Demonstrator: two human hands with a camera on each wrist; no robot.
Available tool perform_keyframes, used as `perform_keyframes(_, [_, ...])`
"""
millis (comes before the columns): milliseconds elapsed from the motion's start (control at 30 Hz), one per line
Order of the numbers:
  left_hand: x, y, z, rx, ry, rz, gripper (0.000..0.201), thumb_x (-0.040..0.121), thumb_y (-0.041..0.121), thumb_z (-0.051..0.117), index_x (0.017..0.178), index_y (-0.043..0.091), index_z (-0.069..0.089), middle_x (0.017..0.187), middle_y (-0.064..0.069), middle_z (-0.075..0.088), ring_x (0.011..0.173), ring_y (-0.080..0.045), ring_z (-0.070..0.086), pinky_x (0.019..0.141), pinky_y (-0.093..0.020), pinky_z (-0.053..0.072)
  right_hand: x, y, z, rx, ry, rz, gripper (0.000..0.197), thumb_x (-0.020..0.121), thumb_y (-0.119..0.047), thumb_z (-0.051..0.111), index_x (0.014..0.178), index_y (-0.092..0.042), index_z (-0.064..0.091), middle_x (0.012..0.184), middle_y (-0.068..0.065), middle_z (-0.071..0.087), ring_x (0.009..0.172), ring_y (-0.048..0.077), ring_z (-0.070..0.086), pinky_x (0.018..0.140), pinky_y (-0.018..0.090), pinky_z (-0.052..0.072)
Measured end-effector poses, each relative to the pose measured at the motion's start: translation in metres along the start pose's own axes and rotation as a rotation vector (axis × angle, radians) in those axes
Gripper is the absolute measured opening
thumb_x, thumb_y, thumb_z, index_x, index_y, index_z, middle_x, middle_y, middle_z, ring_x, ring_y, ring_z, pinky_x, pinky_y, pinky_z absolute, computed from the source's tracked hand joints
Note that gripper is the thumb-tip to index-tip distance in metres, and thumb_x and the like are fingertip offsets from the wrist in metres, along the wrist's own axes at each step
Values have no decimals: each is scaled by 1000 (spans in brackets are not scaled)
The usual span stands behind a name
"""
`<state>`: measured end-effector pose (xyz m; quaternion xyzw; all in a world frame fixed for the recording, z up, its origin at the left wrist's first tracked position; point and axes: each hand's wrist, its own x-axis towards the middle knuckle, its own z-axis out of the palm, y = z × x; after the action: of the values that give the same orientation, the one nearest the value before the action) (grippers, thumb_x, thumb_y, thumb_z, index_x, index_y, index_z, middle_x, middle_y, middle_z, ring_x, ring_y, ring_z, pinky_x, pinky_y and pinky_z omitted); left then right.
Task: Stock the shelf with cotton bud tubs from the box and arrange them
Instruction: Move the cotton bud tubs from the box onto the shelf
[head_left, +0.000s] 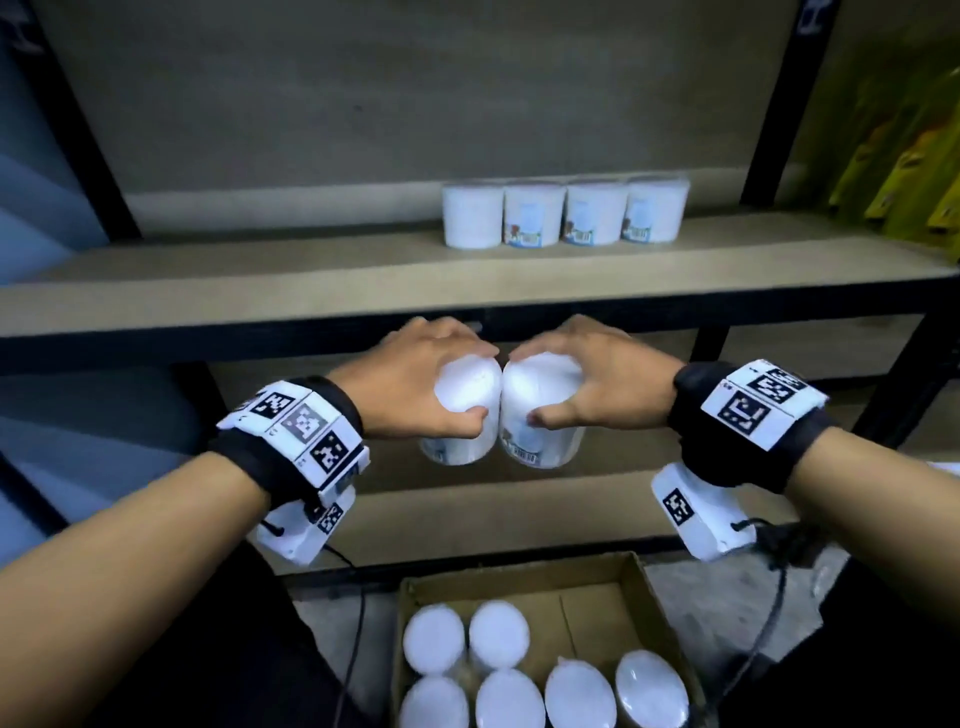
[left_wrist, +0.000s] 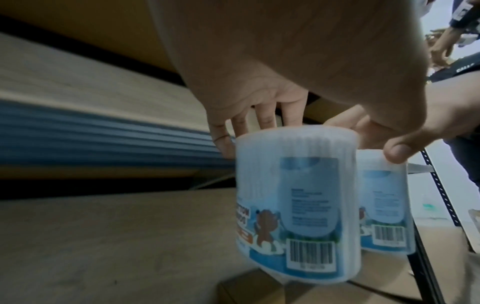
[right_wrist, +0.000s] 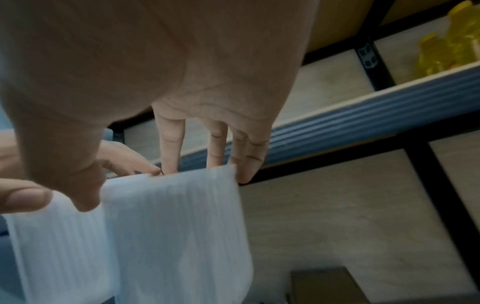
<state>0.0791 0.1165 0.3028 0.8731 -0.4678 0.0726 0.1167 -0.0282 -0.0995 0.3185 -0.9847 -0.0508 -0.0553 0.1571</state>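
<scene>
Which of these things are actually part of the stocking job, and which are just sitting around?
Part of the job: left hand, right hand, each holding a tub; four shelved tubs; shelf; box.
Lying about: yellow packets.

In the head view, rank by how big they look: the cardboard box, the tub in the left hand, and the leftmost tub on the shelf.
1. cardboard box, cut off by the frame
2. tub in the left hand
3. leftmost shelf tub

The tubs seem the same kind; the held one is simply nearer the camera.
</scene>
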Motion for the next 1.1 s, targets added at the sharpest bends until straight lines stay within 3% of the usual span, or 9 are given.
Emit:
perform_keyframes(133, [-6,-10,-61,23,83,34,69,68,61,58,132,37,56,131,11,53,120,-8,47,101,-21,31,21,-24,-35,35,85,-82,61,67,-60,75,124,-42,60,122,-11,58,110,9,55,94,30,48])
perform_keyframes(300, [-7,-28,-120,17,122,-11,68,68,64,58,132,42,56,129,20,54,118,-1,49,103,-24,38,52,-50,-69,55,146,-129,53,68,-63,69,118,-49,59,121,-11,56,110,12,56,93,34,50])
perform_keyframes(433, [-3,-46,-149,67,128,-63,71,67,69,56,133,42,55,126,21,56,117,-5,52,102,-29,42,80,-70,-84,119,186,-175,48,68,-57,70,113,-43,65,109,-19,63,102,5,59,92,33,51])
perform_keyframes(567, [3,-62,-159,119,119,-103,71,66,69,54,132,42,56,131,20,56,119,-5,51,100,-27,41,102,-80,-90,111,217,-150,41,74,-50,72,114,-41,65,94,-21,59,92,7,58,77,23,46])
perform_keyframes(700, [12,-79,-160,112,118,-146,68,66,67,57,129,41,59,129,20,58,117,-5,53,97,-24,41,123,-85,-85,97,240,-134,42,75,-50,70,116,-41,64,105,-16,59,97,10,55,79,24,40])
perform_keyframes(900, [20,-97,-156,82,96,-191,70,62,68,55,126,41,62,131,24,59,121,-2,53,99,-22,40,145,-86,-71,157,231,-121,35,76,-45,70,110,-36,69,111,-13,67,105,9,60,82,23,43])
perform_keyframes(1100, [28,-117,-148,44,96,-241,65,70,61,64,131,37,60,135,20,57,121,-2,53,95,-15,34,164,-90,-57,133,260,-116,32,78,-43,66,108,-34,71,120,-6,63,114,12,54,86,23,40])
